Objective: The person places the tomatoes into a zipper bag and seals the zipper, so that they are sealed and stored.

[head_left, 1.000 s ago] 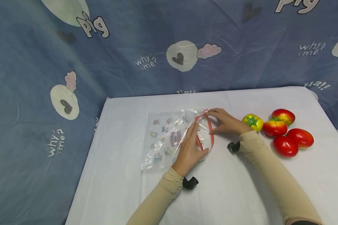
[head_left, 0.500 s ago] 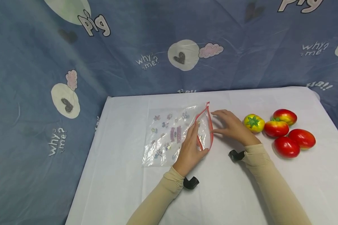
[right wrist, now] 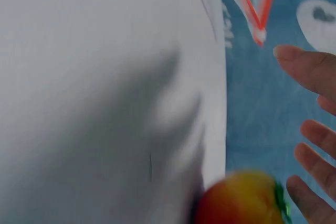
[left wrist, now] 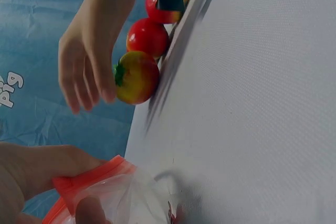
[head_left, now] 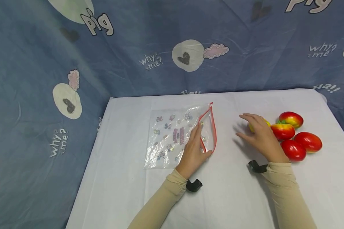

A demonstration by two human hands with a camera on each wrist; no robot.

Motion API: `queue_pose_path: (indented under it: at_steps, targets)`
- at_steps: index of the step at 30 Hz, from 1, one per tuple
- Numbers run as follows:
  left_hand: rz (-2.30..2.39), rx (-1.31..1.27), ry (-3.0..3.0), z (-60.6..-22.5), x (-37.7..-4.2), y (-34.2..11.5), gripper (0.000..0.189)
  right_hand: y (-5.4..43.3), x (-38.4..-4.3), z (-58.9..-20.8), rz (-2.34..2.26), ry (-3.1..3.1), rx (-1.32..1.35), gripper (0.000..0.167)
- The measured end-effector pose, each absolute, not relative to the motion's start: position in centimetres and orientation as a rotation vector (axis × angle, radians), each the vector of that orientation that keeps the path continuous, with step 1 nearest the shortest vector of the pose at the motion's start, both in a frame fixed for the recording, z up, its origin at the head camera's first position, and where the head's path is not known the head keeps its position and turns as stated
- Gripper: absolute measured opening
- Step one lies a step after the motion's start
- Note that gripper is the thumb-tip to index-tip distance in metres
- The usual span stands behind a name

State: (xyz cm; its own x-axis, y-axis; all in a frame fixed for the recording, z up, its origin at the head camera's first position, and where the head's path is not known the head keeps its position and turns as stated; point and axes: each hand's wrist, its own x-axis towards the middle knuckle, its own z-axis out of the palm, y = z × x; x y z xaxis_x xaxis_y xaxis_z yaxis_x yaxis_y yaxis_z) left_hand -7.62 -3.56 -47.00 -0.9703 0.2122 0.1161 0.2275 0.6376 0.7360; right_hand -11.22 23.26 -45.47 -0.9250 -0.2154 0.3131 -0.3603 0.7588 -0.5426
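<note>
A clear zip bag [head_left: 166, 127] with a red zipper edge and small printed figures lies on the white table in the head view. My left hand [head_left: 191, 152] holds its mouth at the near end, where the red edges stand apart. In the left wrist view, the fingers and thumb are at the red rim of the bag [left wrist: 100, 177]. My right hand [head_left: 262, 138] is spread and holds nothing. It hovers over a yellow-green tomato [head_left: 251, 128], which it mostly covers in the head view. That tomato [right wrist: 241, 200] shows below the fingers in the right wrist view.
Several shiny red and yellow tomatoes [head_left: 308, 142] are bunched at the right of the table [head_left: 111, 136]. A black wrist mount [head_left: 194, 185] sits at the left cuff, another black mount [head_left: 257, 166] at the right. A blue printed cloth [head_left: 132, 38] hangs behind.
My right hand has let go of the bag's red edge and moved right, over the yellow-green tomato. The left hand has stayed at the bag's mouth; the bag's far edge has shifted slightly.
</note>
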Motion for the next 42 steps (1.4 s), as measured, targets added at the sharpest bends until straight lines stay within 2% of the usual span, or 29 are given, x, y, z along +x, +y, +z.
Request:
queue_pose_path:
  at_steps: [14, 42]
  targets:
    - [-1.32, -0.345, -2.85, -46.7, -7.6, -3.6, 0.113, 27.8, -10.1, -44.3, 0.9, -2.873, 0.198, 0.077]
    - [-1.304, -0.345, -2.855, -46.9, -7.6, -3.6, 0.114, 27.0, -10.7, -45.1, 0.873, -2.932, 0.152, 0.066]
